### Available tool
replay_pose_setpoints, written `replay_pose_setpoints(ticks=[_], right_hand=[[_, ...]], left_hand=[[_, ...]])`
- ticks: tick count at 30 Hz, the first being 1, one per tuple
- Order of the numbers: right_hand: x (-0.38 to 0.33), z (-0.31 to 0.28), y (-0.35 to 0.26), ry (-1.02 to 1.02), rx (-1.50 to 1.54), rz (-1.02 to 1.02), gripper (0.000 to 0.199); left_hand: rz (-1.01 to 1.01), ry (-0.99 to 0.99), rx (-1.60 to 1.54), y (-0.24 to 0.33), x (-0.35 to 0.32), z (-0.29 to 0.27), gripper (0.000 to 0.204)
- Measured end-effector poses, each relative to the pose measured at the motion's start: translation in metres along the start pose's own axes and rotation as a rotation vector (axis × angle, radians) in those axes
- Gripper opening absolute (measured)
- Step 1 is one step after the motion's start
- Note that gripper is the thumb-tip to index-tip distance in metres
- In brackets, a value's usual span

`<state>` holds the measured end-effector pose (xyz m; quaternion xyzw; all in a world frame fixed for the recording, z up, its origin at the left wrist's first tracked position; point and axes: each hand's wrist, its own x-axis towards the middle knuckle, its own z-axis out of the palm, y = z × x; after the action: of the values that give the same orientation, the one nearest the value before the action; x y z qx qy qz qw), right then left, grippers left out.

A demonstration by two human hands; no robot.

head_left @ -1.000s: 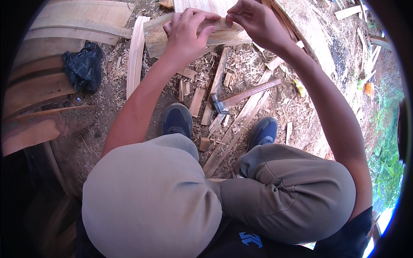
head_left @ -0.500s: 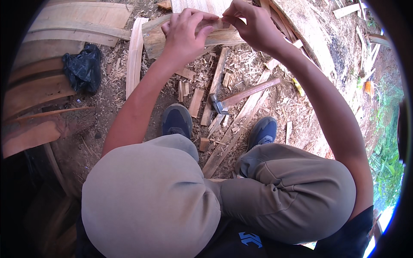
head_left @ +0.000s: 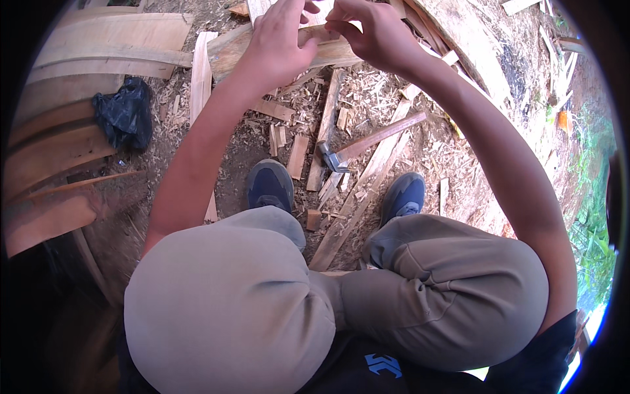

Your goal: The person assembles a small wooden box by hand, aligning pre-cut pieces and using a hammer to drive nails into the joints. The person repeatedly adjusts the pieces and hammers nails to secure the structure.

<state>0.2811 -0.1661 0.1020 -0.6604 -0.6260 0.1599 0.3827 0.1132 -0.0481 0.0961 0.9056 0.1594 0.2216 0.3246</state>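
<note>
At the top, my right hand (head_left: 384,34) is closed in a pinch, thumb and forefinger tips together. Whatever lies between them is too small to make out. Just left of it is my left hand (head_left: 279,46), its curved fingers apart from the thumb and nothing visible in it. Both hands are over a thick pale wooden plank (head_left: 333,54). A claw hammer (head_left: 377,138) with a wooden handle lies on the ground between my shoes and the plank, its metal head toward the left.
Wood chips and offcuts (head_left: 298,157) cover the ground. Curved boards (head_left: 125,33) are stacked at the left, with a black plastic bag (head_left: 125,111) against them. A long narrow strip (head_left: 200,79) lies beside the plank. A large slab (head_left: 459,46) rests at the upper right.
My hands, which met at the fingertips, have come slightly apart. The left hand has shifted and its fingers have parted from the right's. The hammer has stayed in place.
</note>
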Motion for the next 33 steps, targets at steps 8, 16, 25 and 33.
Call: replay_pose_setpoints(ticks=[8,16,25,33], right_hand=[[0.001,0.004,0.005,0.012,0.02,-0.029,0.011],[-0.002,0.001,0.006,0.017,0.04,0.0,0.009],[-0.003,0.0,0.004,0.012,0.057,0.043,0.01],[-0.003,0.003,0.002,0.021,0.027,-0.045,0.009]], left_hand=[[-0.074,0.078,-0.422,-0.007,0.007,0.01,0.051],[-0.051,0.009,-0.388,-0.001,0.01,0.013,0.049],[-0.019,-0.003,-0.367,-0.004,0.009,0.011,0.045],[-0.036,-0.007,-0.417,-0.006,0.009,0.013,0.043]])
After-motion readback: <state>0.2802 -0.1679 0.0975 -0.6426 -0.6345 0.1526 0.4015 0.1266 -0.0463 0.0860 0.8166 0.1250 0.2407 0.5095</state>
